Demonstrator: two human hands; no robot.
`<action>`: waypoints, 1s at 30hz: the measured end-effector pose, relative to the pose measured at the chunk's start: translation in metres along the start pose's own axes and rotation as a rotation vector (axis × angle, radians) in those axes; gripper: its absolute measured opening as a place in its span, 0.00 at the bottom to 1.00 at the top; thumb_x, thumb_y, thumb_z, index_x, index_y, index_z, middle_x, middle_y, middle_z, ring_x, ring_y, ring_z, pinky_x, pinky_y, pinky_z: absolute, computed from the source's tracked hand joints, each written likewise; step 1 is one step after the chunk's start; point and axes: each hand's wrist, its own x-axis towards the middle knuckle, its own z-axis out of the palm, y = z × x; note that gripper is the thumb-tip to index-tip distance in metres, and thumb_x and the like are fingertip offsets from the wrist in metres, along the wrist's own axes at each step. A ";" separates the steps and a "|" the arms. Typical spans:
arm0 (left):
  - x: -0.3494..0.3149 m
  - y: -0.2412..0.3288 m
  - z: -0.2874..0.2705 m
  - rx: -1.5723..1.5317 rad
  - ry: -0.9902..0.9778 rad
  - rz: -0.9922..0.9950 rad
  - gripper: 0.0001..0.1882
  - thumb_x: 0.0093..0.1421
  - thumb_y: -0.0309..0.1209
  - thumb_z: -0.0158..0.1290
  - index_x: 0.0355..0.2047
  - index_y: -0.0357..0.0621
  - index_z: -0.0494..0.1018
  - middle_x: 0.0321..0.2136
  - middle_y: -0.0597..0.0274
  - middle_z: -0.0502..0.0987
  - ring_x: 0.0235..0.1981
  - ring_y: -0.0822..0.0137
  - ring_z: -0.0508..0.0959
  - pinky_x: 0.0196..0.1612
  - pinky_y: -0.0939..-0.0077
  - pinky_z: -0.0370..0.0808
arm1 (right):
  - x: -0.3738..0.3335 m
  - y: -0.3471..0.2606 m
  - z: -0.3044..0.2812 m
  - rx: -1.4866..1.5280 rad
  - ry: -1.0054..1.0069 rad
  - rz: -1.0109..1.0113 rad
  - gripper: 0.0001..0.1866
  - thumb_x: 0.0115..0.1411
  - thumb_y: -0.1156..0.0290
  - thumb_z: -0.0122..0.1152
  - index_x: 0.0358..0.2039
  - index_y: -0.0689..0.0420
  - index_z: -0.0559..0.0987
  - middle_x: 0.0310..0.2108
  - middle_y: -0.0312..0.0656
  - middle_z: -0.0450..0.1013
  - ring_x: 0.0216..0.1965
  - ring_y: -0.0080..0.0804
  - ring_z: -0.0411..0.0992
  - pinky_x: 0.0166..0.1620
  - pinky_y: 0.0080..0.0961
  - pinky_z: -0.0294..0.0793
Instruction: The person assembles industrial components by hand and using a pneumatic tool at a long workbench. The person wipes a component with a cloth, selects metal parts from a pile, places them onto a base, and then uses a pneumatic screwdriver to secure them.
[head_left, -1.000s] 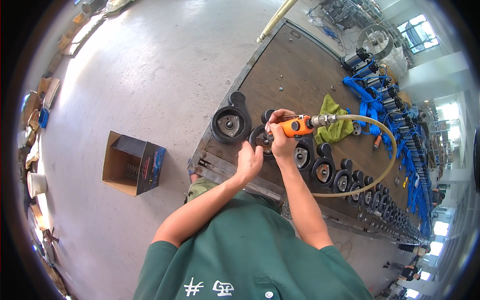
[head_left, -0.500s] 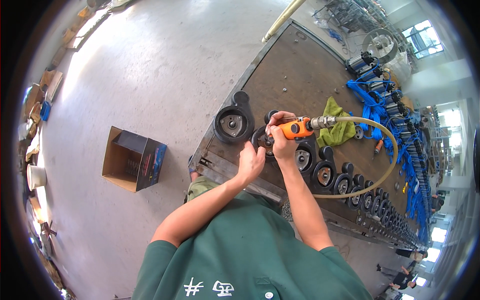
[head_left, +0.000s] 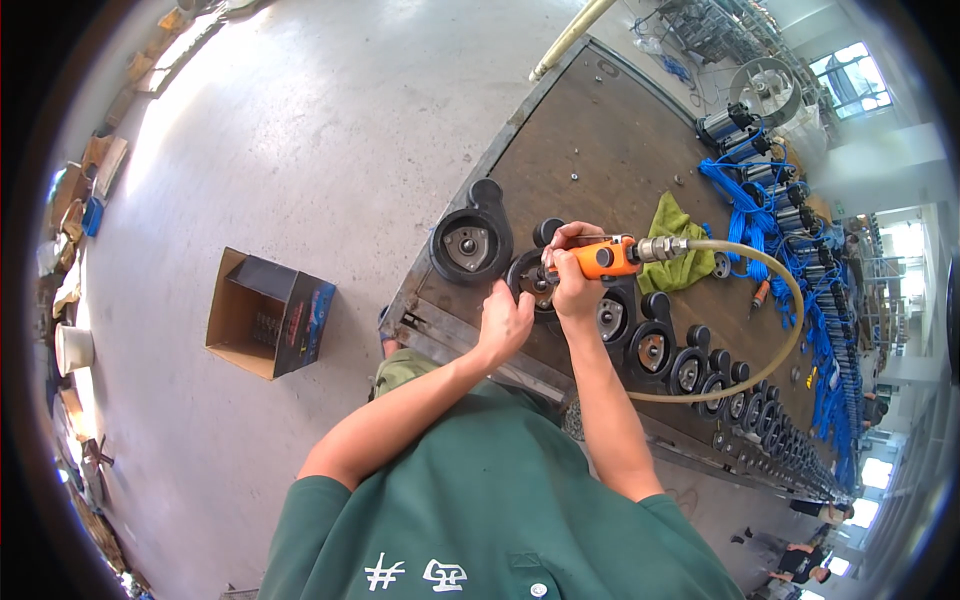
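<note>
My right hand (head_left: 574, 287) is closed around an orange air screwdriver (head_left: 610, 258), which lies nearly level with its front end toward the left. That end is at a round black pump casing (head_left: 522, 268), partly hidden by my fingers. My left hand (head_left: 506, 322) grips the near rim of this same casing, fingers bent. A pale hose (head_left: 797, 305) runs from the tool's metal fitting and loops back to the right. Just left of my hands sits another black casing (head_left: 470, 246) with a metal plate in its middle.
More black casings (head_left: 653, 348) form a long row along the bench (head_left: 540, 130) edge to the right. A green cloth (head_left: 677, 250) lies behind the tool. Motors with blue cables (head_left: 745, 215) line the far side. An open cardboard box (head_left: 270, 315) stands on the floor at left.
The air screwdriver and my right hand have shifted slightly to the right. My left hand stays at the casing's rim.
</note>
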 end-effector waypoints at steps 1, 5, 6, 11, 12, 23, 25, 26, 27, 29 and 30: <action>0.000 -0.002 0.002 0.002 0.030 0.029 0.20 0.61 0.36 0.52 0.38 0.23 0.68 0.32 0.24 0.77 0.38 0.30 0.79 0.43 0.47 0.76 | 0.001 -0.001 0.001 -0.003 0.000 -0.002 0.14 0.56 0.83 0.51 0.44 0.61 0.72 0.34 0.41 0.72 0.28 0.26 0.71 0.37 0.24 0.75; -0.001 0.003 -0.002 0.035 0.006 0.004 0.20 0.61 0.36 0.52 0.39 0.23 0.68 0.32 0.24 0.77 0.38 0.30 0.79 0.44 0.47 0.76 | 0.001 -0.002 0.000 -0.009 0.007 0.002 0.13 0.57 0.83 0.51 0.44 0.61 0.72 0.34 0.41 0.72 0.28 0.26 0.71 0.37 0.23 0.75; -0.001 0.003 -0.002 0.032 0.006 0.002 0.20 0.61 0.36 0.52 0.39 0.23 0.68 0.32 0.24 0.77 0.38 0.30 0.79 0.44 0.47 0.76 | 0.002 -0.003 0.000 -0.011 0.001 0.001 0.13 0.57 0.83 0.51 0.44 0.61 0.72 0.34 0.41 0.72 0.28 0.26 0.71 0.37 0.23 0.75; -0.002 0.003 -0.001 0.018 0.012 0.013 0.20 0.61 0.36 0.52 0.39 0.23 0.68 0.32 0.24 0.77 0.38 0.30 0.79 0.44 0.47 0.76 | 0.003 -0.002 -0.003 -0.030 -0.007 0.011 0.14 0.56 0.84 0.51 0.43 0.61 0.72 0.33 0.41 0.72 0.28 0.26 0.71 0.37 0.23 0.75; -0.002 0.004 -0.002 0.015 0.010 0.010 0.20 0.61 0.36 0.52 0.39 0.23 0.68 0.32 0.25 0.77 0.38 0.31 0.79 0.44 0.47 0.76 | 0.004 -0.002 -0.002 -0.036 -0.011 0.010 0.14 0.56 0.84 0.52 0.43 0.61 0.72 0.33 0.41 0.72 0.28 0.26 0.71 0.37 0.23 0.75; 0.002 -0.005 0.001 0.002 -0.016 -0.005 0.21 0.61 0.36 0.52 0.40 0.24 0.68 0.33 0.25 0.77 0.39 0.31 0.79 0.43 0.47 0.76 | 0.002 0.000 0.006 -0.081 -0.044 -0.005 0.14 0.55 0.83 0.53 0.43 0.61 0.72 0.33 0.41 0.73 0.27 0.25 0.72 0.34 0.21 0.75; 0.002 -0.007 0.001 -0.001 -0.035 -0.009 0.21 0.63 0.36 0.51 0.43 0.25 0.68 0.33 0.25 0.77 0.40 0.30 0.78 0.43 0.46 0.75 | 0.002 -0.001 0.006 -0.088 -0.034 -0.014 0.14 0.55 0.83 0.53 0.43 0.61 0.72 0.33 0.40 0.73 0.27 0.25 0.72 0.34 0.21 0.75; 0.002 -0.006 0.001 0.004 -0.039 -0.010 0.21 0.63 0.37 0.51 0.43 0.25 0.68 0.34 0.25 0.77 0.40 0.30 0.78 0.43 0.46 0.75 | 0.002 0.000 0.005 -0.100 -0.031 -0.022 0.14 0.55 0.83 0.53 0.43 0.61 0.72 0.33 0.40 0.73 0.27 0.25 0.72 0.34 0.21 0.74; 0.002 -0.006 0.000 0.008 -0.043 -0.012 0.21 0.63 0.37 0.51 0.42 0.25 0.68 0.34 0.25 0.77 0.40 0.30 0.78 0.44 0.46 0.75 | 0.002 0.001 0.004 -0.111 -0.029 -0.031 0.14 0.55 0.83 0.53 0.43 0.61 0.72 0.33 0.40 0.73 0.27 0.25 0.72 0.34 0.21 0.74; 0.002 -0.005 0.000 0.012 -0.030 -0.005 0.21 0.62 0.37 0.52 0.41 0.24 0.68 0.33 0.25 0.77 0.40 0.30 0.79 0.44 0.47 0.75 | 0.002 0.001 0.004 -0.112 -0.028 -0.022 0.13 0.55 0.83 0.53 0.43 0.61 0.72 0.33 0.40 0.73 0.27 0.24 0.72 0.34 0.21 0.75; 0.002 -0.004 0.000 0.011 -0.014 0.004 0.21 0.61 0.36 0.52 0.40 0.24 0.68 0.33 0.25 0.77 0.39 0.31 0.79 0.44 0.47 0.76 | 0.003 0.000 0.005 -0.102 -0.030 -0.005 0.13 0.55 0.83 0.53 0.43 0.61 0.72 0.33 0.40 0.73 0.27 0.24 0.72 0.34 0.21 0.75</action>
